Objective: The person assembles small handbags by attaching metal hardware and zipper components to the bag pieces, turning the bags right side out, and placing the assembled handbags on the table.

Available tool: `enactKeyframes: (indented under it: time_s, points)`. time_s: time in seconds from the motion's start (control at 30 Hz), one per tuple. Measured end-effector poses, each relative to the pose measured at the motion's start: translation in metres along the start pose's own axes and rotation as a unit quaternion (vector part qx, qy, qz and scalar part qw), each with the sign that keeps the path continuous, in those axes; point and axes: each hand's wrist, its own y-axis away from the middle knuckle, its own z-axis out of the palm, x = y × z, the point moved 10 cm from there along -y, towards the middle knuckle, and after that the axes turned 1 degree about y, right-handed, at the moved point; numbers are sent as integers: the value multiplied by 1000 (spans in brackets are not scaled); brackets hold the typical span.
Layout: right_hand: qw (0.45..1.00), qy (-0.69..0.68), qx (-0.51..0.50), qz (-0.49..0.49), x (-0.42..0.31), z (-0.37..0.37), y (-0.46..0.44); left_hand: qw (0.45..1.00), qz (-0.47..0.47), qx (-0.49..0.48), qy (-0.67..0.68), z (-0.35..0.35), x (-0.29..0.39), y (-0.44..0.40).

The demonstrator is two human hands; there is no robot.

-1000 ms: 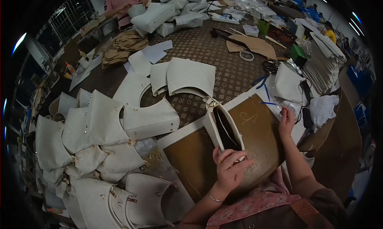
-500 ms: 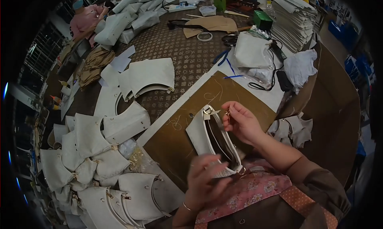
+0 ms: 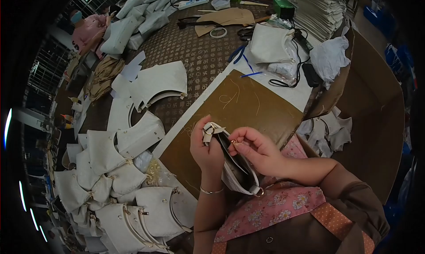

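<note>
A white handbag stands mouth up in front of my body, its dark lining showing through the opening. My left hand is closed around the far end of the bag, beside a gold ring on a short white tab. Over the opening, my right hand pinches a small gold metal piece between thumb and fingertips; its exact kind is too small to tell. Another gold ring hangs at the bag's near end.
A brown board lies beneath the work, with loose threads on it. White bags pile up at left. A cardboard box stands at right, near another white bag and cables. A co-worker sits far left.
My left hand has moved up from the bag's near end to grip its far end. My right hand has brought the gold piece down and left over the opening. The view has shifted slightly.
</note>
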Motion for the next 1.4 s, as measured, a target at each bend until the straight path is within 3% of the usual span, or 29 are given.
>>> enactKeyframes:
  time_s: [0.03, 0.17, 0.27, 0.33, 0.4, 0.47, 0.5, 0.6, 0.67, 0.8, 0.87, 1.0, 1.07, 1.1, 1.17, 1.2, 1.27, 1.3, 1.37, 1.4]
  points:
    - [1000, 8, -22, -6, -2, 5, 1, 997, 50, 14, -63, -2, 16, 6]
    - [999, 29, -40, -10, 1, 5, -1, 982, 104, 13, -158, -14, 52, 15]
    - [990, 131, -16, -56, -12, -1, 0, 991, 41, -72, -108, -18, 41, 22]
    - [988, 142, -25, -47, -10, 0, 0, 979, -40, -185, -72, 1, 25, 40]
    - [987, 152, -35, -36, -8, -1, 0, 980, -86, -175, -37, -7, 3, 52]
    - [939, 311, -64, -134, -25, 9, 1, 952, -220, -180, 114, -13, -18, 58]
    - [939, 310, -65, -133, -24, 10, 0, 952, -221, -179, 114, -15, -16, 57]
    - [936, 305, -66, -161, -27, 11, 1, 945, -199, -231, 122, -5, 1, 53]
    - [933, 322, -45, -155, -24, 5, 0, 954, -127, -271, 6, -1, 9, 51]
    - [961, 259, -23, -93, -14, -7, 1, 953, -136, -264, -60, -3, 1, 44]
    - [949, 287, -68, -108, -18, 3, 4, 969, -159, -164, -94, -16, -6, 36]
    - [945, 293, -74, -123, -16, 3, 4, 982, -124, -132, -63, -15, 3, 31]
    - [954, 258, -94, -120, -10, 3, 3, 957, 177, -173, -150, 0, 63, 36]
    - [954, 257, -95, -118, -7, 6, 4, 958, 175, -173, -150, -2, 65, 34]
    - [998, 31, -38, -37, 9, -2, 3, 893, 266, -232, -280, 10, 76, 43]
    - [998, 31, -38, -37, 8, -2, 3, 893, 266, -231, -280, 9, 82, 40]
    - [998, 27, -49, -1, 12, -1, 2, 823, 248, -358, -366, 30, 74, 50]
    - [999, 26, -47, -1, 14, -3, 2, 821, 248, -361, -365, 29, 67, 53]
    - [991, 115, -55, -40, 13, -1, 2, 903, 148, -297, -271, 9, 42, 46]
    - [991, 113, -54, -43, 10, -1, 1, 902, 149, -299, -273, 10, 37, 49]
